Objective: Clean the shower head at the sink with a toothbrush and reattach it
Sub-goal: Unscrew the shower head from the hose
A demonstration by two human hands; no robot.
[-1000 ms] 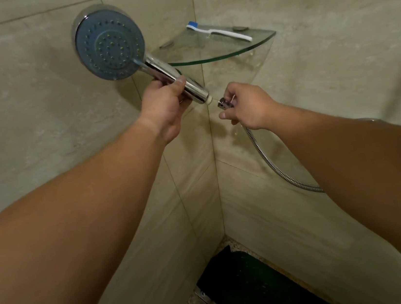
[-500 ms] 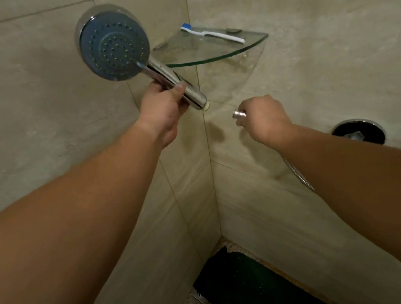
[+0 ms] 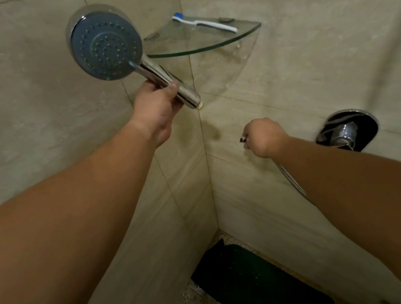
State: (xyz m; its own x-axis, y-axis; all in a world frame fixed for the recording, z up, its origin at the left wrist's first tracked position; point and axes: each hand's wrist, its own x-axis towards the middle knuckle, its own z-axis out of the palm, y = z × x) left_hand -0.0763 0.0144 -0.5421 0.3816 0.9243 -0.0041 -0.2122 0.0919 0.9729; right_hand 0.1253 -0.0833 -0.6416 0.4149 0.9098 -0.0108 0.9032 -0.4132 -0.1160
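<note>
Left hand grips detached shower head; right hand fisted on hose end. Risk: dropped hose whips the wall.

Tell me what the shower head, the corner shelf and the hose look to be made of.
Shower head: shiny chromed body, metal or plated plastic, with mirror-like reflections on the handle; the matte blue-grey face with small nozzles looks like plastic.
Shelf: clear glass, see-through with a greenish edge.
Hose: ribbed, silvery, apparently flexible metal.
</note>
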